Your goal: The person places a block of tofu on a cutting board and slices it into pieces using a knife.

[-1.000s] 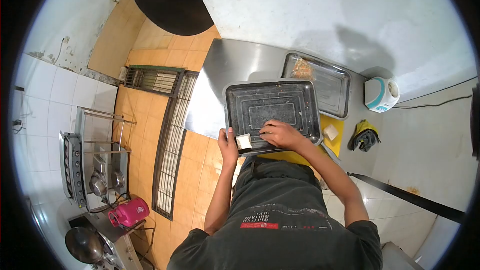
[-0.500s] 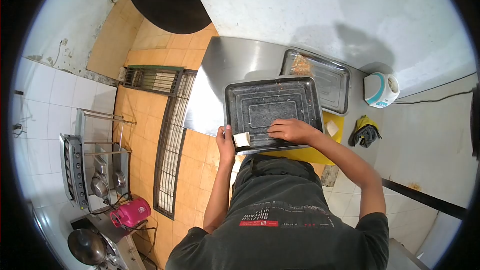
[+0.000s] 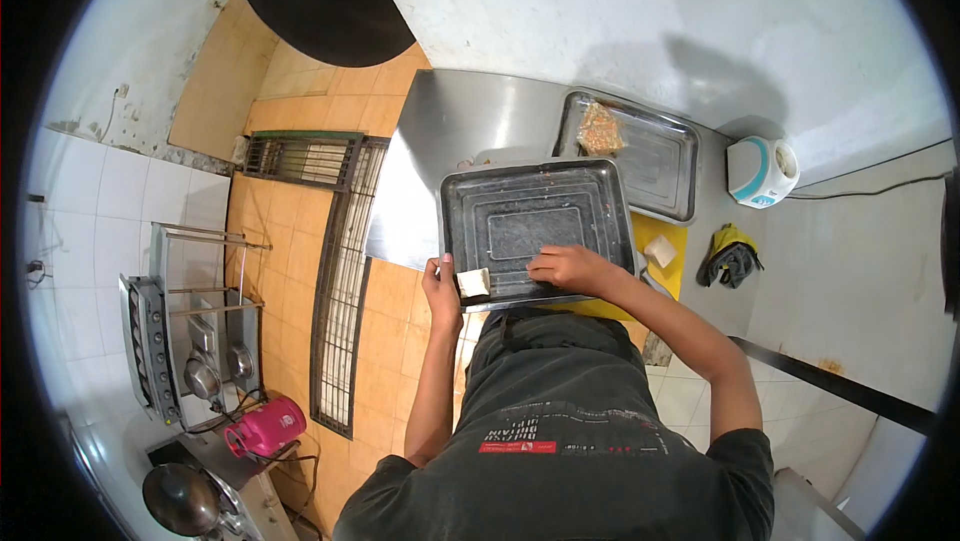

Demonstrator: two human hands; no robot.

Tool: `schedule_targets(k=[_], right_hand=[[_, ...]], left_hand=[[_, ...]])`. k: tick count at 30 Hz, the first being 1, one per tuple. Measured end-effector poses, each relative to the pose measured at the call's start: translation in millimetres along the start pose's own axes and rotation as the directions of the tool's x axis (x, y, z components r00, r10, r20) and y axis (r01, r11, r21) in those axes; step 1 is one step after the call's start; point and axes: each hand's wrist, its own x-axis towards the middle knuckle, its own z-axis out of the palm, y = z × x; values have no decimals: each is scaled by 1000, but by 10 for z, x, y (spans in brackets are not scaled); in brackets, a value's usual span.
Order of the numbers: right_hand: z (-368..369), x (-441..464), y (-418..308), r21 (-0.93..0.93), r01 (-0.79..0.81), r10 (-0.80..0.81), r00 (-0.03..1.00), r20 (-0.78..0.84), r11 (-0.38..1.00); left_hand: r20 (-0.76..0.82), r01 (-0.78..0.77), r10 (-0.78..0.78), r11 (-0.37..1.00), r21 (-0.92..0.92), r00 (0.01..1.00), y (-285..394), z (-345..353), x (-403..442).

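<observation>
The dark tray (image 3: pixel 530 211) looks scuffed and speckled. My left hand (image 3: pixel 442 291) pinches its edge; my right hand (image 3: pixel 568 269) reaches over it, fingers bunched together.

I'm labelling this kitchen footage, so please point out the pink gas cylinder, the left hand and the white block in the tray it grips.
Pink gas cylinder (image 3: pixel 272 427): head view, middle of its body.
Left hand (image 3: pixel 441 290): head view, back of the hand.
White block (image 3: pixel 474 283): head view, its upper face.
</observation>
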Motion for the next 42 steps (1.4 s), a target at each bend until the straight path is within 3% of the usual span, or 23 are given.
schedule_targets(k=[11,13,14,15,16,17,19,21,24,25,28,29,31,32,33,35,36,38,39,41,42], right_hand=[[-73,-18,178,94,84,-91,993,81,992],[-81,8,199,286,73,-84,996,25,956],[-77,28,207,286,75,-87,996,26,955],[-74,50,221,495,-141,121,990,74,857],[-75,64,240,662,-336,307,937,165,670],[-86,63,276,663,-335,306,938,165,670],[-194,86,334,797,-529,517,788,335,290],[-304,83,329,832,-515,541,768,342,205],[-608,107,177,945,-327,686,685,245,-12],[-722,69,119,944,-328,687,683,249,-15],[-927,-99,10,914,-169,796,564,-218,370],[-931,-185,-26,914,-171,796,566,-215,368],[-907,-405,-77,672,-419,776,486,-402,611],[-718,-527,-33,587,-369,688,488,-538,721],[-512,-655,51,584,-371,686,487,-540,722],[-88,-946,171,349,-479,592,678,-436,805],[95,-1093,145,350,-487,599,672,-436,800],[258,-1223,150,391,-626,735,525,-429,675],[207,-1210,169,389,-625,734,533,-421,677],[68,-1132,118,449,-620,761,454,-463,643],[-5,-1068,112,437,-609,746,476,-466,662]], left_hand=[[13,2,-2,1000,9,1000,-5,-12,-2],[16,9,-9,999,41,1000,26,-25,9],[26,6,-8,998,55,1000,33,-22,5],[37,4,-6,998,69,999,18,-23,6],[35,3,-5,998,68,999,5,-26,15],[32,-29,27,998,57,999,-12,-32,22],[28,-59,57,997,49,998,-95,-45,50],[-40,-62,61,998,-21,997,-178,-35,100],[-121,-112,111,994,5,986,-279,-89,201],[-152,-127,125,992,-1,980,-316,-104,238],[-213,-243,241,970,15,947,-312,-153,270],[-222,-250,254,967,44,941,-275,-200,260],[-281,-244,258,966,86,924,-347,-265,310],[-320,-233,244,970,73,915,-429,-280,346],[-358,-224,229,973,56,905,-459,-279,375],[-346,-231,229,972,37,910,-501,-352,389],[-362,-226,223,973,33,905,-524,-334,376],[-379,-239,210,971,-29,901,-461,-256,352],[-388,-235,205,971,-32,899,-480,-265,336],[-354,-204,200,979,26,914,-490,-351,329],[-367,-196,180,981,-5,913,-465,-302,326]])
